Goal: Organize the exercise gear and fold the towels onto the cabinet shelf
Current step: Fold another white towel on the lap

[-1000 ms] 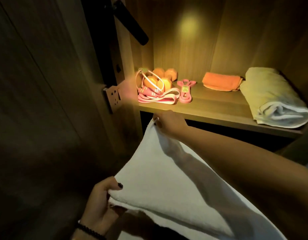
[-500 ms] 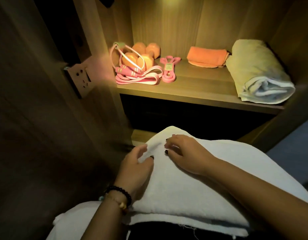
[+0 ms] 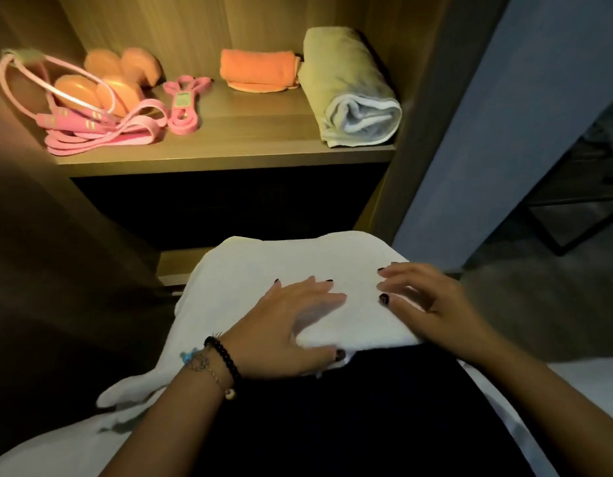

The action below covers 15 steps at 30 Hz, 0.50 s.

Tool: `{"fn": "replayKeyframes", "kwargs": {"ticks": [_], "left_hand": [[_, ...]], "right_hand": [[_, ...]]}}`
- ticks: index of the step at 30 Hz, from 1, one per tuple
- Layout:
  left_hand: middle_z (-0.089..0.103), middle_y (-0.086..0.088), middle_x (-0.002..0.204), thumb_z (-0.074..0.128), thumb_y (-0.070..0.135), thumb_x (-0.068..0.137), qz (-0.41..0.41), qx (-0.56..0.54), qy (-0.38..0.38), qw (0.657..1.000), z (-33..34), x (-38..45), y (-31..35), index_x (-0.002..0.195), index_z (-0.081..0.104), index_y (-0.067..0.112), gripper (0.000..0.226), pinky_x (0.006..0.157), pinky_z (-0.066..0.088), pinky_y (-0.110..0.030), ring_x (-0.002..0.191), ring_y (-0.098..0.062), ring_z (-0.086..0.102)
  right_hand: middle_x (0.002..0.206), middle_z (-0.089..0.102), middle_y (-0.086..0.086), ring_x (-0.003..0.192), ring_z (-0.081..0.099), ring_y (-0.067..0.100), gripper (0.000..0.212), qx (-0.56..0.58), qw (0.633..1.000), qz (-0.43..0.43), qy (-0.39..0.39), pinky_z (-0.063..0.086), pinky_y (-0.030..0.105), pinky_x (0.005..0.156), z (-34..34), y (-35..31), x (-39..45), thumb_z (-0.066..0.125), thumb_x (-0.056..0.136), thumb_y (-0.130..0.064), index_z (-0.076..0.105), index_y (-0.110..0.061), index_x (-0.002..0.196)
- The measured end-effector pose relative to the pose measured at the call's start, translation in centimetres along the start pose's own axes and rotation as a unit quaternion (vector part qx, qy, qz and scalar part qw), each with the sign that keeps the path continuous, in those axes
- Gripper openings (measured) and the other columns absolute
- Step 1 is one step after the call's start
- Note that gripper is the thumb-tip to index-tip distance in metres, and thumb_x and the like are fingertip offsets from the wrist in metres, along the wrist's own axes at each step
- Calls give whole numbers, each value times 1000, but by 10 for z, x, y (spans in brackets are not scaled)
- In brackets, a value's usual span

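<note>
Under both hands [image 3: 360,311], white towel [image 3: 243,280]

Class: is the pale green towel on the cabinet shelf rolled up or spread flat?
Rolled up. The pale green towel lies on the shelf as a thick bundle, its near end showing curled layers.

white towel [image 3: 263,270], orange cloth [image 3: 256,68], pink bands [image 3: 102,139], orange dumbbells [image 3: 119,77]

**The lit cabinet shelf**

The wooden shelf [image 3: 236,146] carries, from left to right, pink resistance bands [image 3: 102,136] tangled with a jump rope, orange dumbbells [image 3: 126,74] behind them, a pink hand gripper [image 3: 184,101], an orange folded towel [image 3: 256,70] (at the back), and a rolled pale towel [image 3: 349,87].
</note>
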State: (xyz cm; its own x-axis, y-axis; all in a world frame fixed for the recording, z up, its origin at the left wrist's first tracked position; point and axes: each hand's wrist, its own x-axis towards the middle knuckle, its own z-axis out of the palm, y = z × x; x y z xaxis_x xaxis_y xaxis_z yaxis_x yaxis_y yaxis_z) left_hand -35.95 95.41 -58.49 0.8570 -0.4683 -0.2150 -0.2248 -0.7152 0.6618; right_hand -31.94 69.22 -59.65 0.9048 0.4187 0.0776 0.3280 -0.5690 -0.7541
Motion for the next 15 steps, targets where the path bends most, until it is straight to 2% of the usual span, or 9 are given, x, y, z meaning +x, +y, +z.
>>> {"fn": "replayKeyframes", "kwargs": {"ticks": [2, 4, 6, 10, 13, 15], "left_hand": [[-3, 22, 159, 63, 57, 81, -16, 57, -90, 994, 0, 4, 10, 140, 7, 58, 82, 117, -14, -49, 146, -4, -10], [-16, 15, 160, 67, 55, 81, -42, 140, -134, 980, 2, 10, 15, 143, -10, 52, 99, 115, -13, -55, 147, -12, -16], [-19, 10, 160, 65, 59, 81, -55, 206, -126, 969, 7, 15, 18, 140, -22, 52, 105, 115, -7, -60, 148, -20, -16], [-21, 1, 160, 60, 62, 82, -83, 299, -97, 946, 21, 20, 24, 142, -31, 39, 112, 114, 3, -64, 148, -31, -11], [-12, -4, 162, 53, 58, 88, -85, 304, -65, 947, 27, 22, 27, 146, -28, 34, 102, 117, 9, -58, 148, -34, 0], [15, -6, 160, 50, 49, 93, -78, 268, -21, 960, 26, 23, 26, 152, -8, 33, 85, 117, 22, -44, 144, -30, 23]], "right_hand": [[122, 60, -19, 118, 54, 7, 25, 27, 999, 9, 16, 47, 33, 102, -2, 5, -6, 57, 89, -49, 68, -35, 106], [121, 62, -17, 115, 55, 5, 18, 42, 999, 25, 22, 48, 33, 102, -1, 6, -6, 58, 89, -38, 68, -35, 104], [116, 64, -15, 111, 57, 3, 15, 39, 998, 31, 34, 49, 30, 100, 3, 6, 0, 62, 90, -25, 70, -30, 102], [102, 67, -16, 98, 60, 4, 12, 41, 994, 28, 102, 52, 24, 92, 19, 2, 10, 67, 88, -21, 71, -27, 97], [98, 68, -13, 95, 61, 2, 11, 49, 992, 10, 119, 51, 17, 86, 28, -3, 10, 68, 87, -26, 72, -22, 96], [101, 68, -14, 99, 60, 1, 23, 33, 994, -15, 102, 49, 14, 88, 27, -5, 6, 64, 84, -40, 71, -24, 100]]}}
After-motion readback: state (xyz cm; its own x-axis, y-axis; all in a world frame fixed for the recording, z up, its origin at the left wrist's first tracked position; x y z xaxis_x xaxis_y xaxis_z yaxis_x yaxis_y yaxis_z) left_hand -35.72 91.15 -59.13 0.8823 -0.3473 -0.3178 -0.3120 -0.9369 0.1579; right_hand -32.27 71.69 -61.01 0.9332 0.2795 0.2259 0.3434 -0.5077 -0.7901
